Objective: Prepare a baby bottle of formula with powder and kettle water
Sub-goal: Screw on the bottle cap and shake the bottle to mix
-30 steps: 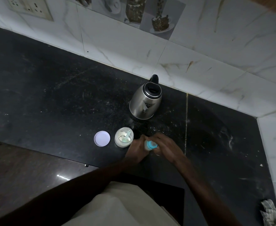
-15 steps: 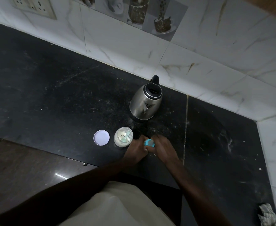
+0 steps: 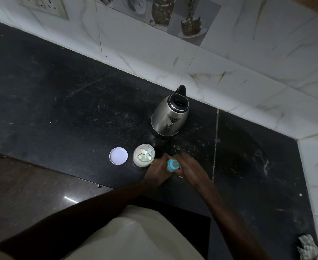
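The baby bottle (image 3: 173,164), seen from above by its blue collar and teat, stands on the black counter (image 3: 60,113) between my two hands. My left hand (image 3: 159,168) grips its body from the left. My right hand (image 3: 191,168) holds it from the right, fingers curled at the collar. Just left of them stands the open powder jar (image 3: 143,155) with white powder and a pale green scoop inside. Its white lid (image 3: 118,155) lies flat further left. The steel kettle (image 3: 170,117) stands behind, lid down, spout toward me.
A tiled wall runs along the back, with a socket plate (image 3: 43,5) at the upper left. A side wall closes the counter on the right. A crumpled cloth (image 3: 307,247) lies at the near right corner. The counter's front edge runs below the lid.
Both hands stay on the bottle, shifting slightly around the collar. The bottle's blue top now faces more straight up. The jar, lid and kettle have not moved.
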The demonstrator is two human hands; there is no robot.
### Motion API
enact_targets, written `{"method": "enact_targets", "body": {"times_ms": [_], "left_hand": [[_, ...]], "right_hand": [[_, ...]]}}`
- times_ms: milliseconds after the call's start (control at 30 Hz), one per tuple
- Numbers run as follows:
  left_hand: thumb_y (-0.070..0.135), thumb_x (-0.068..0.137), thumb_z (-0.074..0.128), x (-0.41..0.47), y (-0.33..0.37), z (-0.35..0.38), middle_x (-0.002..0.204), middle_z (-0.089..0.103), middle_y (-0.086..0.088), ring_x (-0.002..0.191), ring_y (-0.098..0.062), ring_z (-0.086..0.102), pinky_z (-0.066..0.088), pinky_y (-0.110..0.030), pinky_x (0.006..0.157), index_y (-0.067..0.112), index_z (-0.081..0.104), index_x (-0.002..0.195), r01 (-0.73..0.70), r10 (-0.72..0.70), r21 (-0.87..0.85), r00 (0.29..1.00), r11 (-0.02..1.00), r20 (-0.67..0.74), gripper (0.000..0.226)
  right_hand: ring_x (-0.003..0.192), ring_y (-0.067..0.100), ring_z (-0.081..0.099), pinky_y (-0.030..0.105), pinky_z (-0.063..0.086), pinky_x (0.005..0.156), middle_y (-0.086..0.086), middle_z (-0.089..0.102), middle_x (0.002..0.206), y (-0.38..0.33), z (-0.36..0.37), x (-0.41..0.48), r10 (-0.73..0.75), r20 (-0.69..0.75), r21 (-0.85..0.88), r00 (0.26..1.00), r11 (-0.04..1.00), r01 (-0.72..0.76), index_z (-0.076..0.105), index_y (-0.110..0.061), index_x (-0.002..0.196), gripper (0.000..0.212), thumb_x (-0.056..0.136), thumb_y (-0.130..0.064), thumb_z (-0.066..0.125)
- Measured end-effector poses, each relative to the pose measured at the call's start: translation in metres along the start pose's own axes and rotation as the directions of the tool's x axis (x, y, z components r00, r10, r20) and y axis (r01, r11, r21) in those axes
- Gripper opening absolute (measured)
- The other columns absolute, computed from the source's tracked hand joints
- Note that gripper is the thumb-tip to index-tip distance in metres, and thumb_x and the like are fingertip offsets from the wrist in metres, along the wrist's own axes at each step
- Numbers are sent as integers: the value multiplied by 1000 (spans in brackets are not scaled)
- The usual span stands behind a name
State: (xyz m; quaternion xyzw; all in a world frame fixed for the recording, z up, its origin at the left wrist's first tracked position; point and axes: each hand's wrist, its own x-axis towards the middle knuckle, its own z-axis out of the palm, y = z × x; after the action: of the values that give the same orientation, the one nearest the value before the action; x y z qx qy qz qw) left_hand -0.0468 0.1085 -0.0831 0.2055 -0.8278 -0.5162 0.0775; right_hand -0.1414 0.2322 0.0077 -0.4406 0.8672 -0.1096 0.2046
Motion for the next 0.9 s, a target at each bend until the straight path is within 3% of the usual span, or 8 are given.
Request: {"method": "enact_targets", "body": {"times_ms": [167, 367, 500, 633, 767, 900], "left_hand": [[25, 86, 79, 0, 2, -3, 102, 77, -10, 93, -28, 75, 59, -45, 82, 7, 60, 113, 10, -10, -8, 1000, 1000, 20, 38], [37, 85, 74, -1, 2, -4, 101, 77, -5, 92, -24, 75, 58, -43, 81, 16, 58, 115, 42, -41, -8, 998, 999, 46, 40], [29, 85, 77, 0, 1, -2, 99, 77, -10, 91, -30, 75, 58, -44, 78, 8, 58, 112, 23, -22, -11, 999, 1000, 31, 39], [33, 82, 70, -1, 2, -4, 99, 77, -5, 92, -26, 74, 57, -43, 80, 17, 59, 114, 35, -35, 1, 999, 999, 40, 37], [29, 84, 80, 0, 2, -4, 101, 77, -9, 93, -28, 75, 57, -42, 79, 8, 58, 113, 12, -12, -15, 999, 1000, 41, 42], [37, 82, 72, -1, 0, -3, 98, 77, -5, 92, -26, 74, 57, -44, 80, 17, 58, 114, 55, -55, -5, 997, 998, 56, 40]], "right_hand": [[94, 25, 64, 40, 55, 78, 7, 62, 108, 1, 2, 4, 29, 24, -25, 999, 999, -28, 69, -13, 116, 40, 79, -23, 81], [98, 29, 65, 39, 50, 79, 11, 65, 113, -6, -1, 8, 124, 27, -112, 992, 986, -120, 65, -8, 117, 47, 84, -37, 82], [94, 29, 67, 46, 57, 82, 9, 65, 110, -15, -1, 3, 80, 13, -30, 997, 996, -79, 68, -14, 120, 39, 85, -30, 77], [104, 34, 69, 39, 52, 81, 14, 68, 117, -23, -3, 9, 295, 31, -215, 955, 935, -282, 65, -11, 122, 45, 93, -45, 71], [109, 33, 68, 41, 54, 88, 11, 62, 125, -32, -1, 6, 202, 101, -160, 974, 970, -184, 59, -18, 137, 46, 95, -33, 70], [107, 33, 69, 38, 53, 85, 15, 70, 119, -31, -2, 8, 352, 35, -244, 935, 911, -334, 67, -10, 124, 52, 97, -53, 65]]}}
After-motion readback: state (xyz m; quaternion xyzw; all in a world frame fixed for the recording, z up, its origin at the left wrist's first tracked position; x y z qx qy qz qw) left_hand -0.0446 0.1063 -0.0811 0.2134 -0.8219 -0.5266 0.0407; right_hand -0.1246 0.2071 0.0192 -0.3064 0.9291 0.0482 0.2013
